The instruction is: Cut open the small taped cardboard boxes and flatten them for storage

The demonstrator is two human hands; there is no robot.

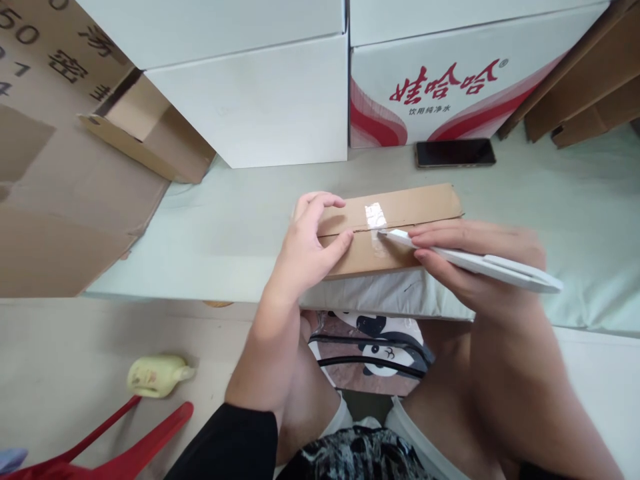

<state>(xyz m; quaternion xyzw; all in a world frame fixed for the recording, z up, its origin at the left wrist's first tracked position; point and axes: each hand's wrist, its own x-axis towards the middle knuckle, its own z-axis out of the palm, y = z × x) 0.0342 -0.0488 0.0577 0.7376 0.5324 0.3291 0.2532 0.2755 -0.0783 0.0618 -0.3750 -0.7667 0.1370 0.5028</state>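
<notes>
A small brown cardboard box (420, 205) lies on the pale green cloth of the table (240, 247). A strip of clear, shiny tape (376, 217) crosses the seam between its flaps. My left hand (311, 239) grips the box's left end, thumb on the near flap and fingers over the far one. In my right hand (463, 250) is a white utility knife (500, 268), held like a pen. Its tip touches or nearly touches the tape at the seam.
White cartons (260, 107) stand behind the box, one with red lettering (445, 90). A black phone (455, 153) lies before it. Brown cartons (85, 193) are at left and right. Below left, a yellow bottle (157, 375) and a red object (150, 437) show.
</notes>
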